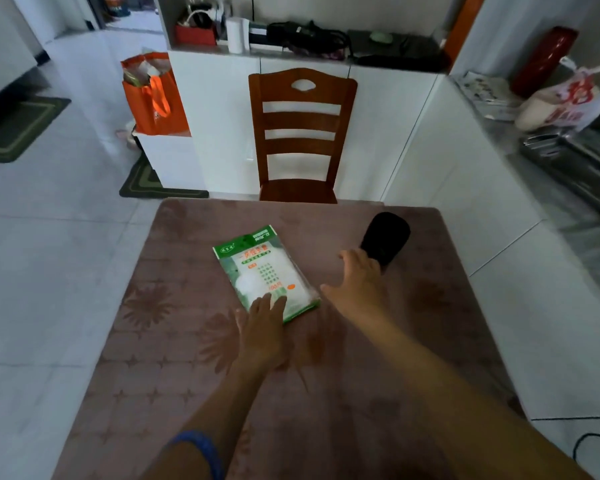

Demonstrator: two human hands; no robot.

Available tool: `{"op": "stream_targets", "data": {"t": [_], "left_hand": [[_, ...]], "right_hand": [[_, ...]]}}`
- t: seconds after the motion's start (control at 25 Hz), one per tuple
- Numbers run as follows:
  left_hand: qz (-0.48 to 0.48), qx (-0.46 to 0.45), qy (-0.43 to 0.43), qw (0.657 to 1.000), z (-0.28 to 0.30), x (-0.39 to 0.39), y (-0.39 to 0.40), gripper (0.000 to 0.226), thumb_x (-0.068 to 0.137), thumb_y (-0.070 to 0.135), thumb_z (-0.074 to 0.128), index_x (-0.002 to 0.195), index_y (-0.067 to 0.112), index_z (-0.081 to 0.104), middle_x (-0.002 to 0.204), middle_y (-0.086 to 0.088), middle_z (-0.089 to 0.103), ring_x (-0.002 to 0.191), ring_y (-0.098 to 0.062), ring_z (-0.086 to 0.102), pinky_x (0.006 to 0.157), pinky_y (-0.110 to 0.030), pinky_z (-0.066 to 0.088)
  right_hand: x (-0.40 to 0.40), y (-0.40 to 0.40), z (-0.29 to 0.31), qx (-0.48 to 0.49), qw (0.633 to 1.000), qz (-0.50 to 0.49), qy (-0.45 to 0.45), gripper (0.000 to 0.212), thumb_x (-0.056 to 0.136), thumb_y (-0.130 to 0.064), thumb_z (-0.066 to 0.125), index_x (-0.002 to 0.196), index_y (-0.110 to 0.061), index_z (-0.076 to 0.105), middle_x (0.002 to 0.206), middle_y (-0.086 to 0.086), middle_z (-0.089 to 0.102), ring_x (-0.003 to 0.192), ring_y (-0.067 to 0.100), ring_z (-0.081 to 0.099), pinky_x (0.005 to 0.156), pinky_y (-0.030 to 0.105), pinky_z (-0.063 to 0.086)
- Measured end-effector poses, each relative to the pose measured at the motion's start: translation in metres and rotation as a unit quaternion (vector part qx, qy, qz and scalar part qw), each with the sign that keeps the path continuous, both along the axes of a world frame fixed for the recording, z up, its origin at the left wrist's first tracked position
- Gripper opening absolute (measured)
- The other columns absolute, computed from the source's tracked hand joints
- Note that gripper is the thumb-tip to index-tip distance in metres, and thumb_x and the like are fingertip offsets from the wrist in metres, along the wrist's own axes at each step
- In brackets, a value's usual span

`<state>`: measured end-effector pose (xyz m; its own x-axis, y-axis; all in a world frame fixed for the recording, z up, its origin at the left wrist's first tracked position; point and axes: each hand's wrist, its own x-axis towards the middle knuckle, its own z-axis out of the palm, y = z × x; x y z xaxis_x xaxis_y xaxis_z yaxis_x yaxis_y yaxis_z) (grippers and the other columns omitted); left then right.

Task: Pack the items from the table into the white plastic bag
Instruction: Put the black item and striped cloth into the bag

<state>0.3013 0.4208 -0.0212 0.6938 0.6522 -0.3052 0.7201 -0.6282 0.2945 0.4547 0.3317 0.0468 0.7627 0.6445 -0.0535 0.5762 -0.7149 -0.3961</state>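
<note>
This is a home, in a dining or kitchen area. A small table [291, 393] with a pinkish floral cover stands on white floor tiles, with 1 wooden chair [300, 136] pushed up at its far side. Behind it, white cabinets [219, 109] carry household clutter. An orange shopping bag [153, 95] sits on a low white unit, 2 green door mats [18, 128] lie on the floor, and steel trays [575, 168] rest on a counter at the right.
</note>
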Motion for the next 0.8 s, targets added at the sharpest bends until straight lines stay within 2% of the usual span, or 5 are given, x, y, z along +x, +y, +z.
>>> {"op": "stream_targets", "data": {"t": [0.12, 0.4, 0.56, 0.68, 0.8], "left_hand": [[0.0, 0.047, 0.01, 0.999, -0.028, 0.021, 0.014, 0.079, 0.087, 0.035, 0.055, 0.152, 0.03, 0.012, 0.162, -0.01, 0.005, 0.148, -0.033, 0.007, 0.116, -0.053, 0.014], [-0.037, 0.096, -0.032, 0.994, -0.066, 0.032, 0.03, 0.071, 0.075, 0.02, 0.079, 0.139, 0.015, 0.05, 0.135, -0.025, 0.054, 0.119, -0.046, 0.056, 0.077, -0.054, 0.057], [-0.021, 0.107, -0.04, 0.993, -0.048, 0.029, 0.025, 0.058, 0.096, 0.019, 0.047, 0.151, 0.025, 0.026, 0.155, -0.009, 0.033, 0.136, -0.03, 0.041, 0.096, -0.043, 0.047], [-0.027, 0.063, -0.105, 0.992, -0.045, 0.004, 0.009, 0.055, 0.091, 0.021, 0.055, 0.144, 0.026, 0.04, 0.144, -0.009, 0.051, 0.117, -0.033, 0.06, 0.09, -0.042, 0.052], [-0.049, 0.008, -0.132, 0.99, -0.032, -0.033, -0.027, 0.045, 0.085, 0.021, 0.052, 0.129, 0.028, 0.051, 0.116, -0.009, 0.07, 0.087, -0.033, 0.071, 0.068, -0.04, 0.06]], "right_hand": [[0.049, 0.006, -0.025, -0.051, 0.998, 0.001, -0.044, 0.07, 0.08, -0.037, 0.069, 0.139, -0.018, 0.038, 0.153, 0.007, 0.031, 0.138, 0.034, 0.03, 0.105, 0.049, 0.039], [0.151, 0.028, -0.05, -0.058, 0.994, -0.098, -0.002, 0.105, 0.081, -0.029, 0.074, 0.154, -0.028, -0.001, 0.164, 0.004, -0.008, 0.149, 0.04, -0.003, 0.118, 0.057, 0.021], [0.168, 0.027, -0.043, -0.047, 0.992, -0.085, 0.086, 0.107, 0.075, -0.025, 0.079, 0.155, -0.026, 0.008, 0.16, 0.008, 0.015, 0.143, 0.038, 0.023, 0.111, 0.05, 0.038], [0.146, 0.02, -0.034, -0.122, 0.982, -0.071, 0.128, 0.103, 0.068, -0.03, 0.082, 0.151, -0.018, 0.022, 0.154, 0.012, 0.026, 0.135, 0.034, 0.037, 0.098, 0.039, 0.045], [0.099, 0.006, -0.032, -0.176, 0.973, -0.059, 0.135, 0.109, 0.061, -0.039, 0.08, 0.151, -0.02, 0.023, 0.151, 0.011, 0.032, 0.132, 0.035, 0.041, 0.1, 0.045, 0.048]]}}
